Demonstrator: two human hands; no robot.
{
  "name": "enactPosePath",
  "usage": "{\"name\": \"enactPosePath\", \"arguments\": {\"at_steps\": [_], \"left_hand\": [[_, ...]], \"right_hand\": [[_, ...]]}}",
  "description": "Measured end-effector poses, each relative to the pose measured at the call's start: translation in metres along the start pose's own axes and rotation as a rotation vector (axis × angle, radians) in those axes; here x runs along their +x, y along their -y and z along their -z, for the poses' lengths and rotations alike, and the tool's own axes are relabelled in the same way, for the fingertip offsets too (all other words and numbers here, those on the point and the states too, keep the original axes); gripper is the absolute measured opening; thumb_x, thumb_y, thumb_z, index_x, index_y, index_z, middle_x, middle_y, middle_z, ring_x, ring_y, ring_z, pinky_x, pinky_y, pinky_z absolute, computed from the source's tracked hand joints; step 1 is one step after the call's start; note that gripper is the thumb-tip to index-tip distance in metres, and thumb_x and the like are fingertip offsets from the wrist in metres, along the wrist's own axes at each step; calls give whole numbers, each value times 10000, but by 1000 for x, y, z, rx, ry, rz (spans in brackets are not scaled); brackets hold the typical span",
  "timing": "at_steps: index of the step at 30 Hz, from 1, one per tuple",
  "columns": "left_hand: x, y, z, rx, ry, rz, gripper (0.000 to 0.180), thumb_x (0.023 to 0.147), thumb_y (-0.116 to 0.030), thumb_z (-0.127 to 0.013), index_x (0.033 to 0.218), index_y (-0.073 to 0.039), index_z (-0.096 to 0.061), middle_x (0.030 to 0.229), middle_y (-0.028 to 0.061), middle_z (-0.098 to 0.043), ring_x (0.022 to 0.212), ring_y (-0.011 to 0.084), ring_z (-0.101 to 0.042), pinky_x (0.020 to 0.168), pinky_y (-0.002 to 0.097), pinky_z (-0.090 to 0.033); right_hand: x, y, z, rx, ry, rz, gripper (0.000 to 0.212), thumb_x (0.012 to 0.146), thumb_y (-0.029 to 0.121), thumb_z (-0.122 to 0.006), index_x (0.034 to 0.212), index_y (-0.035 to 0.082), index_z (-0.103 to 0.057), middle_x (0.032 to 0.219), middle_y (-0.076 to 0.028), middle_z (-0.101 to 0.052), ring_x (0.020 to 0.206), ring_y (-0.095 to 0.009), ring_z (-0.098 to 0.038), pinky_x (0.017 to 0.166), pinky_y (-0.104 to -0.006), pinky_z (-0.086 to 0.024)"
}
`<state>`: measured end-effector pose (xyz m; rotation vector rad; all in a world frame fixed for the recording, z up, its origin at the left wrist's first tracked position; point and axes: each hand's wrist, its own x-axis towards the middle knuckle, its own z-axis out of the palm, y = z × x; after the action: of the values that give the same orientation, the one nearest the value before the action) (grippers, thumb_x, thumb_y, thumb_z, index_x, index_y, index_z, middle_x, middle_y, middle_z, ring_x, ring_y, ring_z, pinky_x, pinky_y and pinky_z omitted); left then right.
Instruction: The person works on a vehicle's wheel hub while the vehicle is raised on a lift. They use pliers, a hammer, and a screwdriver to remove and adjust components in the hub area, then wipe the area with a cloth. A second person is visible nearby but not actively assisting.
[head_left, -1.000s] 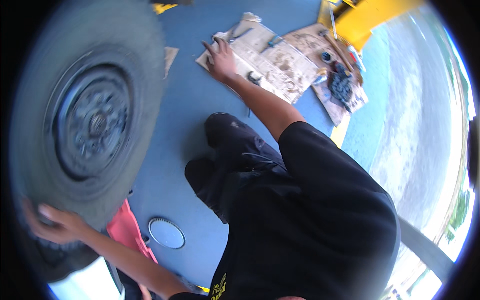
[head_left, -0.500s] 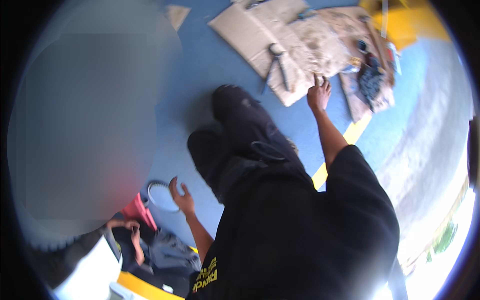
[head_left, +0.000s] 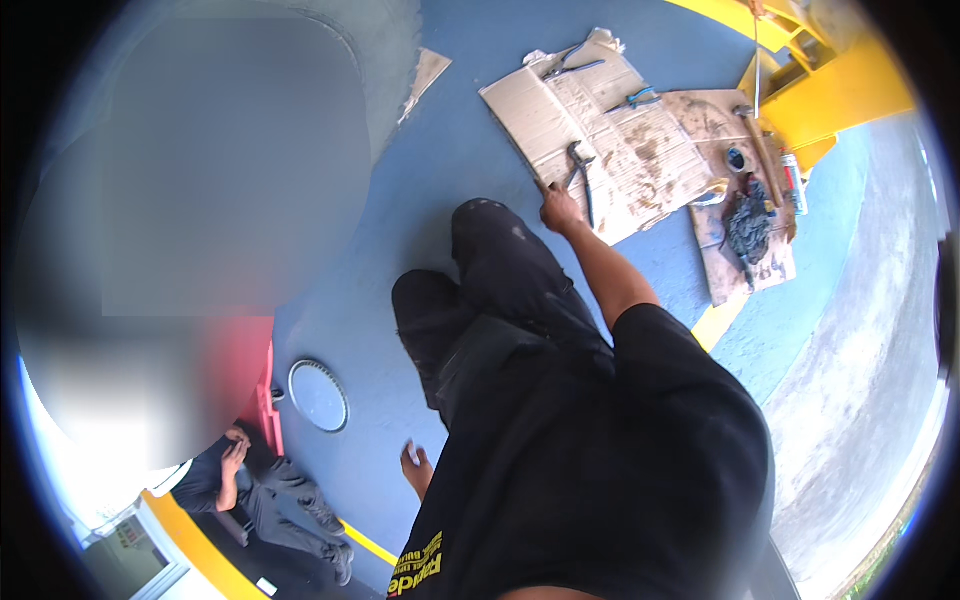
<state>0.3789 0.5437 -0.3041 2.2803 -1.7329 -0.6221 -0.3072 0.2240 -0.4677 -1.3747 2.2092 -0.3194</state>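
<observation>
Round, notched-rim disc (head_left: 319, 396) on blue floor (head_left: 350, 330); the left hand (head_left: 416, 468), now drawn away from it, its grip loosely spread, empty; the right hand (head_left: 562, 210), shifted beside pincers (head_left: 581, 165) lying on cardboard (head_left: 528, 112), its grip impossible to tell

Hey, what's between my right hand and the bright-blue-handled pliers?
In the head view, the dark pliers lie on the cardboard between your right hand and the bright-blue-handled pliers.

Blue floor (head_left: 440, 150) | pale cardboard sheet (head_left: 525, 108) | stained cardboard sheet (head_left: 718, 268) | cardboard scrap (head_left: 428, 76) | round toothed-rim piece (head_left: 319, 396)
</observation>
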Motion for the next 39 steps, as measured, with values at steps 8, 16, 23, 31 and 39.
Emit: {"name": "enactPosePath", "arguments": {"at_steps": [8, 16, 23, 31, 39], "left_hand": [[-121, 57, -15, -61, -86, 429, 347, 1003, -225, -691, 1247, 11, -759, 1233, 238, -761, 1180, 381, -722, 1032, 461, -562], [237, -242, -25, -382, -261, -300, 303, 1086, -61, -588, 1362, 1, -694, 1314, 184, -716, 1262, 305, -682, 1092, 412, -524], [331, -391, -255, -23, 300, -772, 447, 1022, -85, -632, 1463, -161, -632, 1602, 155, -505, 1439, 444, -500, 1178, 507, -455], [292, -332, -387, 366, 155, -548, 459, 1026, -466, -644, 1399, -199, -653, 1531, 100, -519, 1197, 351, -625, 1011, 562, -509], [329, -432, -132, -1723, 794, -34, 610, 1106, -460, -454, 1556, -51, -489, 1590, 121, -536, 1485, 308, -485, 1222, 510, -379]], "right_hand": [[-54, -24, 26, -268, 43, 103, 714, 978, 137, -546, 1664, 309, -444, 1613, -108, -523, 1408, -328, -564, 1132, -487, -481], [-68, -75, 50, -172, 5, -50, 739, 986, 230, -566, 1698, 200, -369, 1394, -181, -690, 1236, -402, -679, 1068, -579, -521], [-60, -41, 72, 114, -157, -41, 722, 962, 206, -643, 1656, 166, -450, 1372, -231, -688, 1233, -433, -674, 1063, -524, -544], [-34, 104, 194, 541, -416, 119, 564, 930, 174, -685, 1475, 35, -644, 1267, -255, -749, 1206, -398, -718, 1072, -451, -546], [-90, 238, 120, -16, -227, 444, 484, 1007, 256, -599, 1487, 210, -641, 1669, -292, -369, 1522, -490, -375, 1163, -600, -428]]}}
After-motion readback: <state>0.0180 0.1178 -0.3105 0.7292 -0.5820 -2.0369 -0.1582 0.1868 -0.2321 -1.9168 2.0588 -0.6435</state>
